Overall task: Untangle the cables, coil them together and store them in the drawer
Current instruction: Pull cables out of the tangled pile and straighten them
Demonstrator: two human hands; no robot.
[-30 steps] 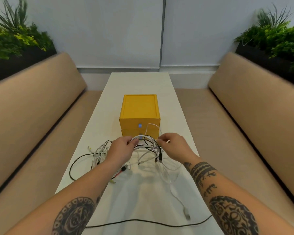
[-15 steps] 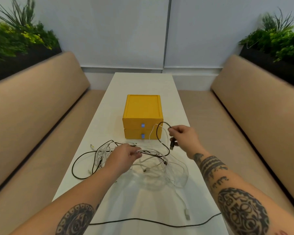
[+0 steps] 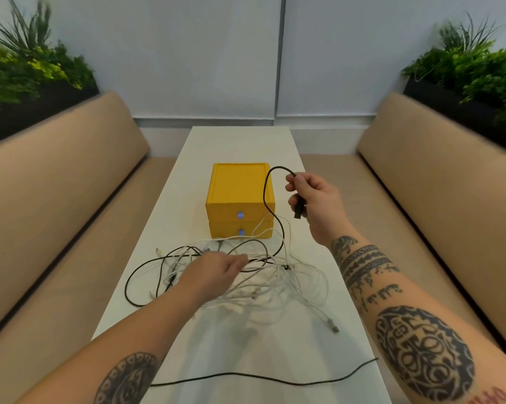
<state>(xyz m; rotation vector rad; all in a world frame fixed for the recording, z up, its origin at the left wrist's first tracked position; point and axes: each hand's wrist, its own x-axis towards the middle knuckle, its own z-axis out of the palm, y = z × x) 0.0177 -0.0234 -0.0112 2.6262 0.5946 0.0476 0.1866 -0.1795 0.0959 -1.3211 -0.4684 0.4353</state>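
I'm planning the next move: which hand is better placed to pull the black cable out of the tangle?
Right. The right hand grips the black cable near its plug, raised above the tangle, so it can likely draw it out. The left hand pinches the tangle, anchoring it.

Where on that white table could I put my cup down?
Bare table lies behind the yellow drawer box, up to the far end, and in the strip between the cable tangle and the loose black cable at the near edge. In front of the box it is crowded: the left hand grips the tangle there.
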